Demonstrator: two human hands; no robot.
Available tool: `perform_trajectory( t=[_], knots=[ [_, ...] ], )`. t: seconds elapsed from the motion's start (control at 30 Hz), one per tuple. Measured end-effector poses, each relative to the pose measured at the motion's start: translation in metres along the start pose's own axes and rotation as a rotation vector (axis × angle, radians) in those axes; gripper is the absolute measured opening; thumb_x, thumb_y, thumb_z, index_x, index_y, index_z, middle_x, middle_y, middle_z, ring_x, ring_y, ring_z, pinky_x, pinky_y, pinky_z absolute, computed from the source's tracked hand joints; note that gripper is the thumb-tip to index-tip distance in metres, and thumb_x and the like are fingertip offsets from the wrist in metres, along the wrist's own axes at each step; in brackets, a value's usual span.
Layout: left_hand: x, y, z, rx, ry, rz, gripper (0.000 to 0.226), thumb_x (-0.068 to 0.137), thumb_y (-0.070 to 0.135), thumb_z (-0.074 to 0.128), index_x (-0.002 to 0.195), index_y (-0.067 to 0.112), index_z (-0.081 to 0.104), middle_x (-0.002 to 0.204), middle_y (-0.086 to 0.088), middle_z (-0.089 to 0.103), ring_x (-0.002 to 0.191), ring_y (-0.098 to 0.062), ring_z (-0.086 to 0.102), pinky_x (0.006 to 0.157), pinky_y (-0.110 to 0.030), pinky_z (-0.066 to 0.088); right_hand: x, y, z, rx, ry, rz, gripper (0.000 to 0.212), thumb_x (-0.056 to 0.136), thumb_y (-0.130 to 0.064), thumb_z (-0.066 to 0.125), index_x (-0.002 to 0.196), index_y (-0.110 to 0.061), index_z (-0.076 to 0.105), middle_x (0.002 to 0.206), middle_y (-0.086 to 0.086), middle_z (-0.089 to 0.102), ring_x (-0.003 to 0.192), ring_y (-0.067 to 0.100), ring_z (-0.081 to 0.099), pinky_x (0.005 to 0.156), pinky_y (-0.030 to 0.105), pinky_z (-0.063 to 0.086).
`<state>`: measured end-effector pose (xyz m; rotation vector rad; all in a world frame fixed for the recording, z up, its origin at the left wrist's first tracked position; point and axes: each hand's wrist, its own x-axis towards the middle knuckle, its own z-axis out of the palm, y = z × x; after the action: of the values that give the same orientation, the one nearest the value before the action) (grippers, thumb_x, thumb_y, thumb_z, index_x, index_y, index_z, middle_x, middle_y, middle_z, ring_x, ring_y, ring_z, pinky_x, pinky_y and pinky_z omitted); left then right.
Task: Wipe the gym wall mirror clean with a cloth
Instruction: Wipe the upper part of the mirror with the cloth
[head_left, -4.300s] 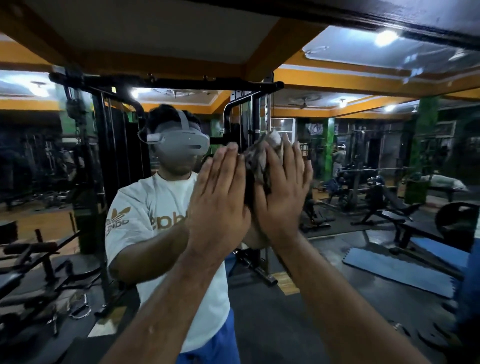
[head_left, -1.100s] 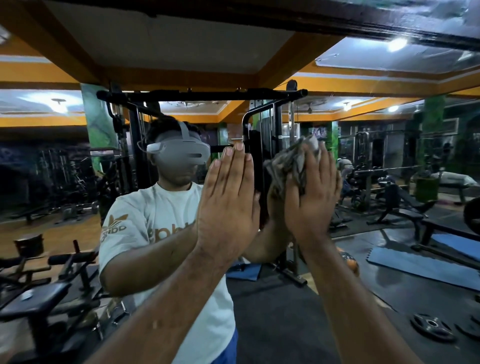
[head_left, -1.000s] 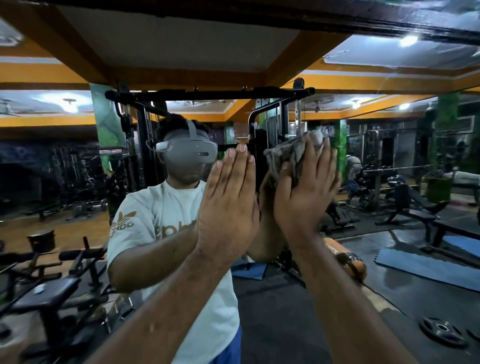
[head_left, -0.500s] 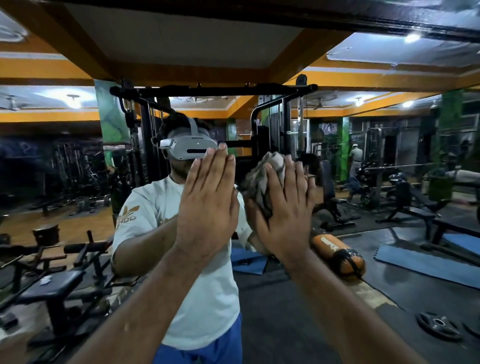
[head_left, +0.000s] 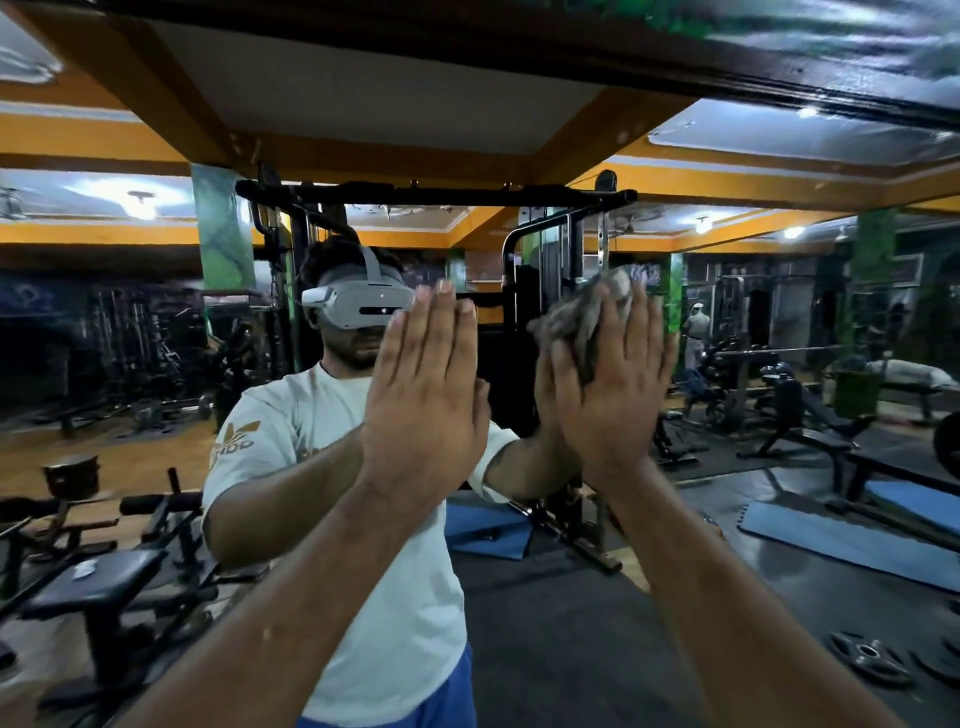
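The wall mirror (head_left: 753, 582) fills almost the whole view and reflects the gym and a person in a white T-shirt and a grey headset. My right hand (head_left: 608, 395) presses a crumpled grey cloth (head_left: 587, 309) flat against the glass at about head height, right of centre. The cloth bunches out above and left of my fingers. My left hand (head_left: 423, 405) lies flat on the glass beside it, fingers together and pointing up, holding nothing.
A dark frame (head_left: 675, 67) runs along the mirror's top edge. The glass reflects a black cable machine (head_left: 524, 332), benches (head_left: 98, 577), blue floor mats (head_left: 841, 545), weight plates (head_left: 867, 657) and another person far back (head_left: 693, 338).
My right hand has slid the cloth to the right and slightly up on the glass since half a second ago. My left hand stays flat on the mirror.
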<state>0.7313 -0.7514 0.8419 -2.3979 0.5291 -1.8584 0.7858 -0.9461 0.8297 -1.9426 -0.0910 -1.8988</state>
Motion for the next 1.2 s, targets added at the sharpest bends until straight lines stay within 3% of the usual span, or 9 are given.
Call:
perform_trajectory(
  t=[0.1, 0.27, 0.43, 0.47, 0.67, 0.87, 1.07, 1.13, 1.2],
  knots=[
    [0.001, -0.01, -0.004, -0.066, -0.046, 0.047, 0.067, 0.099, 0.032, 0.039, 0.157, 0.001, 0.026, 0.167, -0.019, 0.013, 0.156, -0.031, 0.008, 0.127, -0.046, 0.009, 0.024, -0.044, 0.008, 0.071, 0.014, 0.23, 0.078, 0.1, -0.062, 0.035, 0.163, -0.017, 0.031, 0.171, 0.015, 0.024, 0.159, 0.037, 0.017, 0.127, 0.064, 0.011],
    [-0.013, -0.042, -0.027, -0.14, 0.027, -0.042, 0.061, 0.098, 0.027, 0.046, 0.153, 0.001, 0.037, 0.163, -0.019, 0.027, 0.153, -0.031, 0.02, 0.125, -0.049, 0.018, -0.008, -0.054, 0.006, 0.038, -0.107, -0.323, 0.067, 0.105, -0.055, 0.036, 0.16, -0.017, 0.038, 0.169, 0.014, 0.028, 0.159, 0.033, 0.02, 0.129, 0.056, 0.012],
    [-0.032, -0.059, -0.031, -0.077, 0.022, -0.05, 0.062, 0.099, 0.031, 0.044, 0.152, -0.001, 0.037, 0.164, -0.021, 0.024, 0.154, -0.033, 0.017, 0.125, -0.051, 0.018, 0.023, -0.081, 0.016, 0.105, 0.052, 0.228, 0.068, 0.102, -0.052, 0.041, 0.161, -0.019, 0.035, 0.17, 0.011, 0.03, 0.159, 0.03, 0.02, 0.128, 0.058, 0.014],
    [-0.036, -0.063, -0.03, -0.073, 0.023, -0.062, 0.062, 0.1, 0.03, 0.044, 0.153, -0.001, 0.036, 0.164, -0.021, 0.023, 0.154, -0.033, 0.017, 0.124, -0.051, 0.018, 0.021, -0.097, 0.018, 0.117, 0.057, 0.228, 0.068, 0.101, -0.052, 0.039, 0.161, -0.019, 0.036, 0.17, 0.01, 0.029, 0.159, 0.029, 0.02, 0.128, 0.057, 0.012],
    [-0.042, -0.076, -0.019, -0.018, 0.003, 0.023, 0.067, 0.103, 0.032, 0.036, 0.158, -0.002, 0.019, 0.167, -0.021, 0.009, 0.156, -0.033, 0.005, 0.126, -0.051, 0.012, -0.047, -0.09, 0.009, 0.094, -0.059, -0.272, 0.061, 0.103, -0.045, 0.043, 0.155, -0.014, 0.047, 0.167, 0.013, 0.035, 0.158, 0.029, 0.023, 0.127, 0.055, 0.016],
    [-0.043, -0.075, -0.019, -0.014, -0.063, 0.02, 0.068, 0.103, 0.034, 0.021, 0.159, -0.002, 0.01, 0.167, -0.021, -0.002, 0.156, -0.033, -0.004, 0.127, -0.049, 0.006, -0.026, -0.119, 0.02, 0.1, 0.074, 0.283, 0.064, 0.103, -0.045, 0.043, 0.16, -0.017, 0.037, 0.169, 0.011, 0.031, 0.158, 0.029, 0.022, 0.128, 0.057, 0.017],
    [-0.053, -0.105, -0.037, -0.152, 0.046, 0.036, 0.061, 0.1, 0.027, 0.044, 0.154, 0.0, 0.033, 0.163, -0.019, 0.026, 0.153, -0.03, 0.022, 0.125, -0.049, 0.02, -0.055, -0.103, 0.016, 0.066, -0.023, -0.307, 0.06, 0.102, -0.044, 0.046, 0.155, -0.017, 0.043, 0.166, 0.014, 0.036, 0.157, 0.032, 0.028, 0.126, 0.057, 0.021],
    [-0.058, -0.118, -0.041, -0.106, 0.058, -0.006, 0.064, 0.101, 0.031, 0.048, 0.154, -0.002, 0.032, 0.163, -0.021, 0.026, 0.153, -0.033, 0.02, 0.124, -0.051, 0.02, -0.049, -0.09, 0.02, 0.008, 0.035, -0.199, 0.062, 0.102, -0.046, 0.048, 0.156, -0.015, 0.044, 0.165, 0.014, 0.038, 0.155, 0.031, 0.031, 0.126, 0.056, 0.023],
    [-0.059, -0.122, -0.04, -0.045, 0.045, -0.022, 0.069, 0.102, 0.035, 0.049, 0.155, -0.004, 0.028, 0.164, -0.023, 0.021, 0.155, -0.034, 0.014, 0.125, -0.05, 0.016, -0.033, -0.105, 0.024, 0.038, 0.114, 0.134, 0.064, 0.101, -0.046, 0.05, 0.157, -0.015, 0.042, 0.165, 0.013, 0.039, 0.154, 0.03, 0.032, 0.125, 0.057, 0.024]
  ],
)
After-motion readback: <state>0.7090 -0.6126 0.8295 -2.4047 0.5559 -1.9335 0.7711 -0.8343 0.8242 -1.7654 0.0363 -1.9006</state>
